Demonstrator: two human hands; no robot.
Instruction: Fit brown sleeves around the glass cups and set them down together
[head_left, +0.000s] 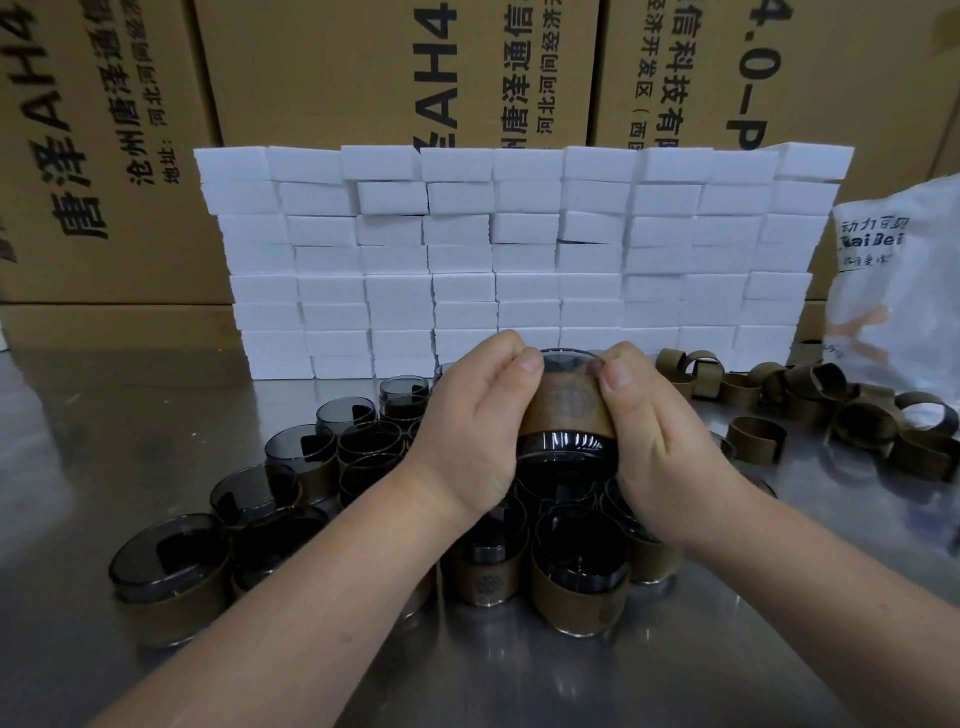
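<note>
Left hand (467, 434) and right hand (660, 436) grip one glass cup (563, 445) from either side, thumbs on its brown sleeve (566, 410) | cup held, seemingly tilted, above sleeved cups (579, 590) on table (104, 415) | loose sleeves (857, 415) right

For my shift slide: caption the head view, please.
Left hand and right hand hold a glass cup with its brown sleeve on, above the sleeved cups; loose sleeves lie at right.
</note>
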